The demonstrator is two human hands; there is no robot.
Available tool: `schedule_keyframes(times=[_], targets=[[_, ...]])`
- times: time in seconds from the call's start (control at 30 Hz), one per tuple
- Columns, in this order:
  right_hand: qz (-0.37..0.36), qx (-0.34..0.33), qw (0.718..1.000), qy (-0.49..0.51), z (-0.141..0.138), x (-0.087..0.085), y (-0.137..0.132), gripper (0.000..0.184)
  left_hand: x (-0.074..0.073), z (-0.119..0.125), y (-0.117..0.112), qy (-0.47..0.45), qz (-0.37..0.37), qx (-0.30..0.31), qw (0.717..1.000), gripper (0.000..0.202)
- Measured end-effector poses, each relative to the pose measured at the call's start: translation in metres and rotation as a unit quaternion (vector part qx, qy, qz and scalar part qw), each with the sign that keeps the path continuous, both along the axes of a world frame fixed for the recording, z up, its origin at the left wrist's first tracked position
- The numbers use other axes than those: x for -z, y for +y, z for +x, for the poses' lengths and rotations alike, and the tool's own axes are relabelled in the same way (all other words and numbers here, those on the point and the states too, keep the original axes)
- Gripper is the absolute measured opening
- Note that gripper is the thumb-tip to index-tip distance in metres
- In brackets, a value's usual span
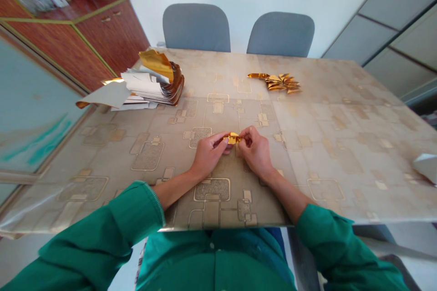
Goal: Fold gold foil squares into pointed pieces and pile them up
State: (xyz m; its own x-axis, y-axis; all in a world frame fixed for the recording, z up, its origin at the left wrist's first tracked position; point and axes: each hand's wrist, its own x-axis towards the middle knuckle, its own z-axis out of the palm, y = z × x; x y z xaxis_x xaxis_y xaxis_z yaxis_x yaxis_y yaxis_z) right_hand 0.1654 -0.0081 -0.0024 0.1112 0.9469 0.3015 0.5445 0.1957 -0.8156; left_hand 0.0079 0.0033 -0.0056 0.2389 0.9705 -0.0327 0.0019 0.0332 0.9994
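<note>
A small folded piece of shiny gold paper [233,138] is held between my two hands, just above the near middle of the table. My left hand [210,153] pinches its left end between thumb and fingers. At the other end, my right hand [255,150] grips it with curled fingers. Several folded gold paper pieces [282,83] lie together farther back on the right. To the back left is a thick stack of gold-and-white paper sheets [150,86], some bent over.
A patterned covering lies over the table [136,191]. Two grey chairs [196,27] stand behind its far edge, against the wall. A reddish wooden cabinet [109,32] is at the back left. Something white [426,166] sits at the right edge.
</note>
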Motion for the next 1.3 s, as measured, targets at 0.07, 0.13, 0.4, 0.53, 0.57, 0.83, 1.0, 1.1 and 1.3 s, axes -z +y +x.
schedule_keyframes(times=[0.07, 0.13, 0.4, 0.53, 0.57, 0.83, 1.0, 1.1, 1.3], targets=[[0.003, 0.006, 1.0, 0.006, 0.002, -0.001, 0.0, 0.006, -0.001, -0.001, 0.0, 0.004, 0.004, 0.0, 1.0, 0.042], [-0.002, 0.007, 1.0, 0.015, 0.004, -0.003, 0.0, 0.007, -0.003, -0.002, 0.001, 0.017, 0.011, -0.011, 1.0, 0.042], [-0.016, -0.018, 0.999, 0.021, 0.007, -0.007, -0.001, 0.009, -0.009, -0.006, 0.003, 0.024, 0.026, -0.039, 0.999, 0.04], [-0.015, -0.023, 1.0, 0.006, 0.006, -0.004, 0.0, 0.007, -0.007, -0.006, 0.004, 0.045, 0.03, -0.038, 0.998, 0.037], [-0.013, -0.023, 1.0, 0.002, 0.006, -0.004, -0.001, 0.007, -0.006, -0.006, 0.004, 0.051, 0.029, -0.037, 0.998, 0.036], [0.005, -0.03, 0.999, -0.02, 0.002, 0.0, -0.001, 0.005, -0.001, -0.004, 0.005, 0.034, 0.008, -0.058, 0.998, 0.028], [0.005, -0.016, 0.999, -0.032, 0.005, 0.0, 0.0, 0.006, -0.002, -0.004, 0.006, 0.018, -0.006, -0.035, 0.999, 0.033], [0.006, 0.001, 1.0, -0.02, 0.008, 0.001, 0.002, 0.005, -0.006, -0.004, 0.004, 0.024, -0.006, -0.009, 1.0, 0.052], [0.019, 0.031, 0.999, 0.003, 0.026, 0.002, 0.011, 0.007, -0.008, -0.005, 0.001, 0.041, -0.001, -0.003, 0.999, 0.067]])
